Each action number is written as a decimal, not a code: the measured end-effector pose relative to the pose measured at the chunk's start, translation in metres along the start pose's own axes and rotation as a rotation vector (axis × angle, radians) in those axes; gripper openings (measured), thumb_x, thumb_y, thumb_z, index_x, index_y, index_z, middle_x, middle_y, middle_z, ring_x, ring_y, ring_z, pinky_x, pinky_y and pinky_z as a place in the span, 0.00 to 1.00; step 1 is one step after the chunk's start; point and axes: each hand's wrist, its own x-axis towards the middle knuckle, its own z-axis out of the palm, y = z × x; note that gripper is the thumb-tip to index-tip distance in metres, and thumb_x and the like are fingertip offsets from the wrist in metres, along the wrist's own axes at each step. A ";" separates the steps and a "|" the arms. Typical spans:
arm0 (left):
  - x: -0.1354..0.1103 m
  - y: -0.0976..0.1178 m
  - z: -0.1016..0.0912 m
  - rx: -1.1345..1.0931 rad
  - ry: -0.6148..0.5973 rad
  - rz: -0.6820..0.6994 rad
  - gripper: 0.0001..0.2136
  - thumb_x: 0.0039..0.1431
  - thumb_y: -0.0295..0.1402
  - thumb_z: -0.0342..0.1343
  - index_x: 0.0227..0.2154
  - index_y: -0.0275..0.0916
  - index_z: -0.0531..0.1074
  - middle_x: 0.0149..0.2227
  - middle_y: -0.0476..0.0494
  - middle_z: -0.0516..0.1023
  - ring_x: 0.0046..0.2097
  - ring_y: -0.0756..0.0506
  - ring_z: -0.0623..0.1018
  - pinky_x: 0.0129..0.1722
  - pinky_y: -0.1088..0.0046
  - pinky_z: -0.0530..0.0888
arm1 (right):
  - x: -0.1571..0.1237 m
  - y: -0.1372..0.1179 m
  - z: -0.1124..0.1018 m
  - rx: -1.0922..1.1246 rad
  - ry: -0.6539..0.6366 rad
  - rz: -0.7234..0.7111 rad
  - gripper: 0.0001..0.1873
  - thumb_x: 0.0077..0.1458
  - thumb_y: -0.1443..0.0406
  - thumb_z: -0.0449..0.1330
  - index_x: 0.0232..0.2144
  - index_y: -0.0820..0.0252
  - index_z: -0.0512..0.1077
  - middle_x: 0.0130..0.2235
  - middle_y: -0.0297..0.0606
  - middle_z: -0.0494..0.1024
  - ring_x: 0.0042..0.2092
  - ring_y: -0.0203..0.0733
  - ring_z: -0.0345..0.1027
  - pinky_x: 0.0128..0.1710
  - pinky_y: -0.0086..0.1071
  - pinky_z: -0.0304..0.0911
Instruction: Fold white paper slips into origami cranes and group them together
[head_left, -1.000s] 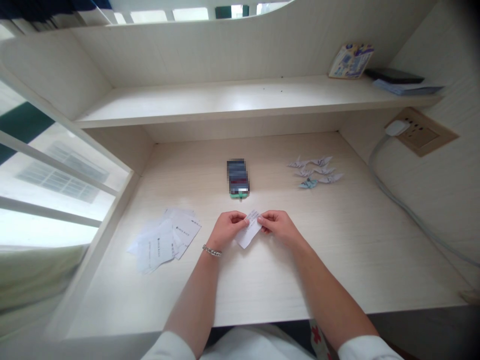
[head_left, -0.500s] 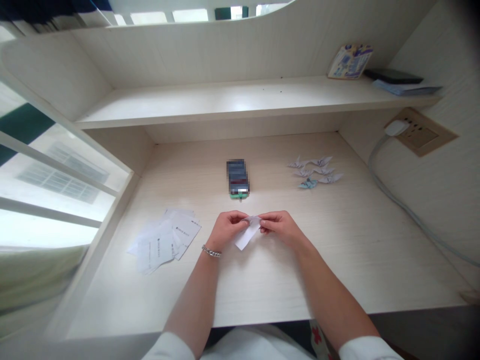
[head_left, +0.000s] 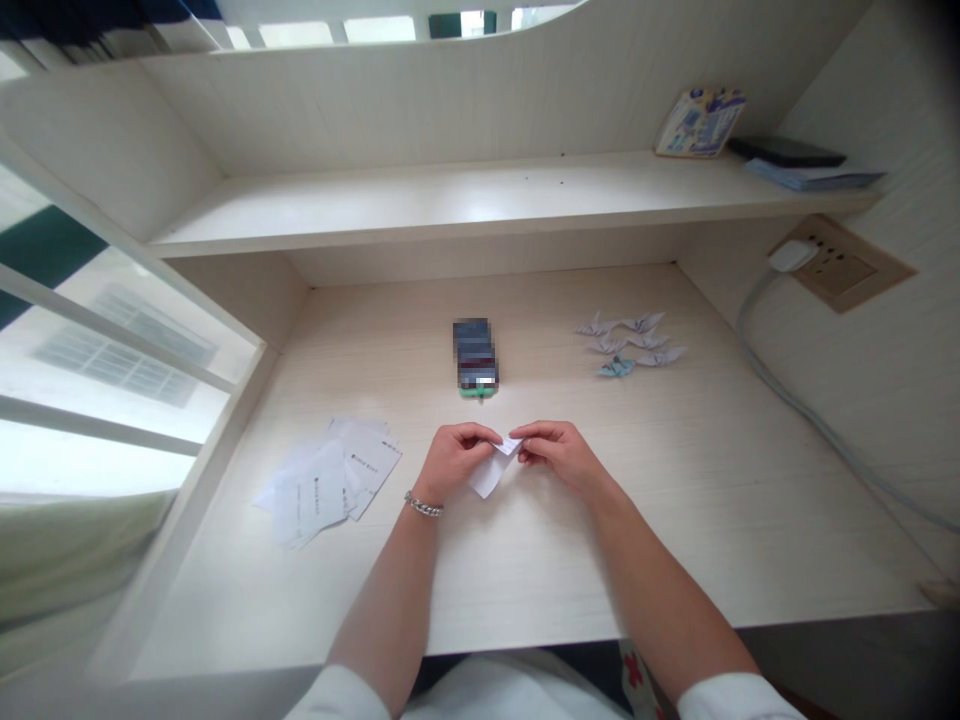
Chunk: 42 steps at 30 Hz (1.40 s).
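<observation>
We pinch a small white paper slip between our left hand and right hand, each grasping one end of its folded top edge, low over the pale counter. Printed sheets lie near on the left. A phone sits just beyond our hands, and folded paper cranes lie farther right. A shelf runs above.

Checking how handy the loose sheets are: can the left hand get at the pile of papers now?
Probably yes: the pile of papers lies beside the left hand, only bare desk between, though that hand now pinches a folded slip.
</observation>
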 end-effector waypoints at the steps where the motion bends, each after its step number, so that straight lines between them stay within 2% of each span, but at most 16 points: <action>1: 0.000 0.000 0.000 0.004 0.007 0.002 0.08 0.49 0.28 0.55 0.30 0.36 0.78 0.31 0.43 0.79 0.30 0.49 0.74 0.27 0.77 0.67 | 0.000 0.000 0.001 -0.006 0.006 0.001 0.12 0.44 0.66 0.62 0.34 0.61 0.78 0.25 0.37 0.77 0.27 0.36 0.69 0.30 0.31 0.65; 9: 0.000 0.003 -0.001 -0.024 0.010 -0.033 0.08 0.48 0.30 0.56 0.29 0.35 0.77 0.30 0.44 0.78 0.29 0.49 0.74 0.25 0.78 0.67 | -0.001 -0.004 0.003 0.026 0.022 0.010 0.12 0.40 0.64 0.65 0.31 0.62 0.76 0.24 0.37 0.77 0.27 0.37 0.70 0.30 0.31 0.66; 18: -0.001 0.002 -0.002 -0.025 -0.030 0.010 0.07 0.49 0.30 0.56 0.29 0.35 0.77 0.30 0.42 0.79 0.31 0.48 0.74 0.28 0.77 0.67 | -0.001 -0.005 0.002 0.076 0.023 0.004 0.09 0.40 0.66 0.65 0.29 0.62 0.76 0.24 0.37 0.77 0.27 0.37 0.70 0.30 0.31 0.65; 25: -0.002 0.005 -0.001 0.085 -0.069 0.046 0.08 0.51 0.30 0.55 0.30 0.36 0.78 0.30 0.43 0.79 0.31 0.49 0.75 0.28 0.77 0.68 | -0.003 -0.008 0.009 -0.034 0.006 0.009 0.11 0.44 0.59 0.63 0.29 0.61 0.77 0.28 0.38 0.77 0.28 0.38 0.70 0.29 0.31 0.65; 30: -0.001 0.005 0.003 0.041 -0.067 0.054 0.07 0.50 0.32 0.56 0.31 0.35 0.76 0.33 0.42 0.79 0.34 0.47 0.76 0.33 0.75 0.71 | 0.000 -0.001 0.010 -0.165 -0.001 -0.015 0.15 0.40 0.58 0.67 0.31 0.61 0.78 0.26 0.37 0.77 0.27 0.37 0.68 0.27 0.30 0.63; 35: 0.000 0.000 0.004 -0.044 -0.048 0.022 0.08 0.48 0.32 0.58 0.31 0.34 0.74 0.33 0.41 0.78 0.34 0.47 0.76 0.34 0.73 0.72 | 0.001 0.001 0.007 -0.179 -0.001 -0.025 0.15 0.39 0.58 0.67 0.30 0.62 0.78 0.25 0.37 0.77 0.26 0.37 0.68 0.27 0.30 0.63; 42: -0.001 0.001 0.005 0.061 -0.082 0.030 0.08 0.50 0.32 0.56 0.33 0.36 0.76 0.34 0.41 0.79 0.35 0.46 0.77 0.35 0.74 0.72 | 0.001 0.000 0.006 -0.160 0.005 0.003 0.15 0.39 0.58 0.67 0.30 0.62 0.78 0.26 0.38 0.78 0.28 0.38 0.70 0.29 0.31 0.64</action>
